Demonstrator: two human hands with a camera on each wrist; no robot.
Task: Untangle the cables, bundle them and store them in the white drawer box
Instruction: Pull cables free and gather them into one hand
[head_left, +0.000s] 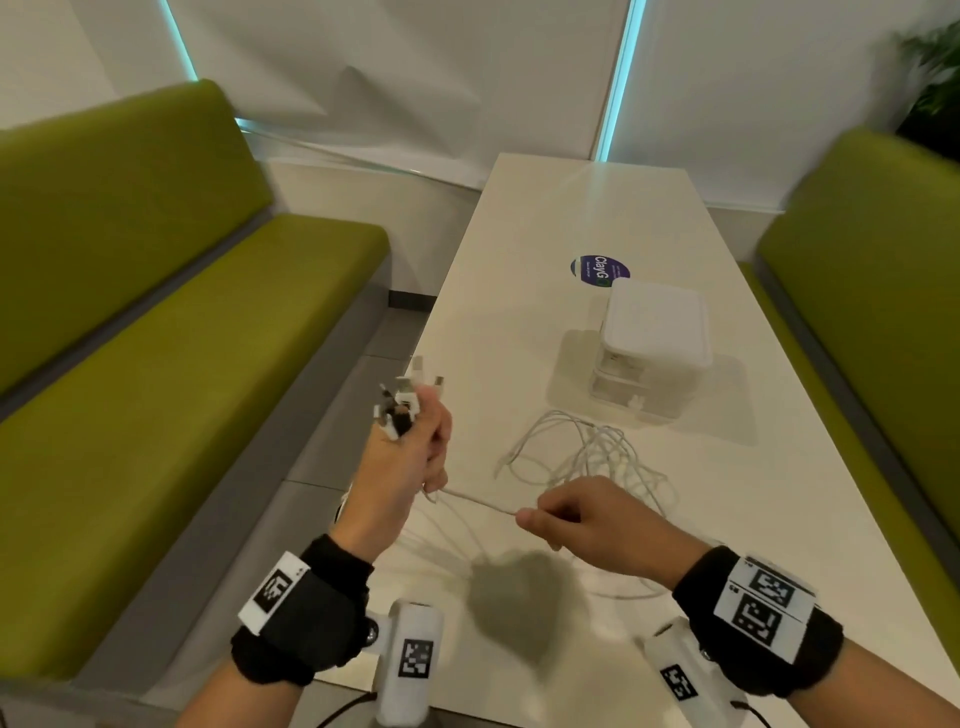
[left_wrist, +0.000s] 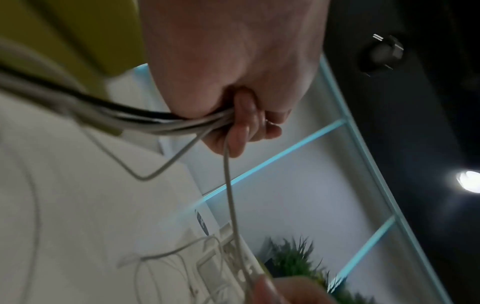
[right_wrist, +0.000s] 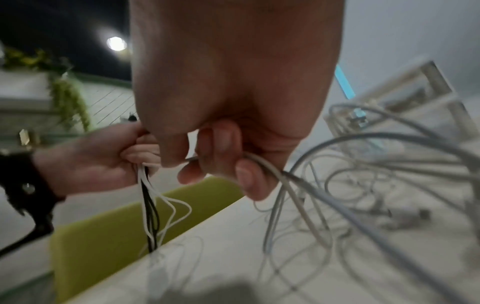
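Observation:
My left hand (head_left: 415, 447) is raised over the table's left edge and grips a bunch of cable ends; their plugs (head_left: 402, 400) stick up from the fist. In the left wrist view white and black cables (left_wrist: 145, 121) run through that fist. One white cable (head_left: 483, 505) stretches taut to my right hand (head_left: 571, 514), which pinches it between thumb and fingers (right_wrist: 221, 156). A loose tangle of white cables (head_left: 587, 452) lies on the table beyond my right hand. The white drawer box (head_left: 649, 348) stands behind the tangle, drawers closed.
The long white table (head_left: 545, 218) carries a round purple sticker (head_left: 600, 269) behind the box. Green benches (head_left: 156, 338) flank the table, the right bench (head_left: 883, 260) close to its edge. A plant (head_left: 935, 67) stands at the far right.

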